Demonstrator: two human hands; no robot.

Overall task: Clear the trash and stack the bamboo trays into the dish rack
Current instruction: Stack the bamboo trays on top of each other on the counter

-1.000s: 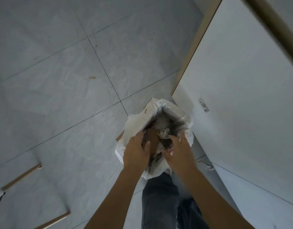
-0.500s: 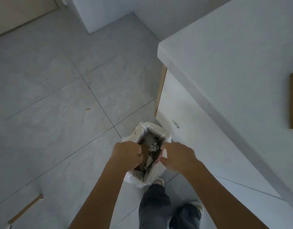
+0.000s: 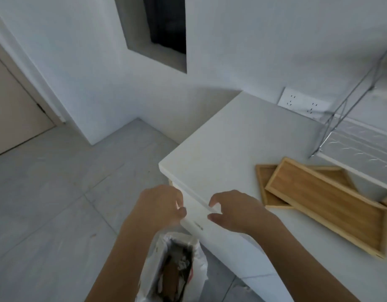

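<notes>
A white trash bag [image 3: 198,261] stands open on the floor below my hands, holding brown and grey scraps. My left hand [image 3: 158,205] hovers above it with fingers loosely curled and nothing in it. My right hand [image 3: 236,211] is level with the counter's front edge, fingers apart and empty. Two bamboo trays lie on the white counter [image 3: 227,149] to the right: a long one [image 3: 327,203] rests askew across a second tray [image 3: 265,184]. The wire dish rack [image 3: 360,144] stands behind them at the far right.
A white wall socket [image 3: 301,101] sits above the counter's back. Grey tiled floor [image 3: 53,192] spreads to the left, with a beige door [image 3: 11,110] at far left. A white wall holds a dark recess [image 3: 166,22].
Both hands have let go of the bag and risen to counter height. The view has lifted from the floor to the counter, bringing the trays and rack into sight.
</notes>
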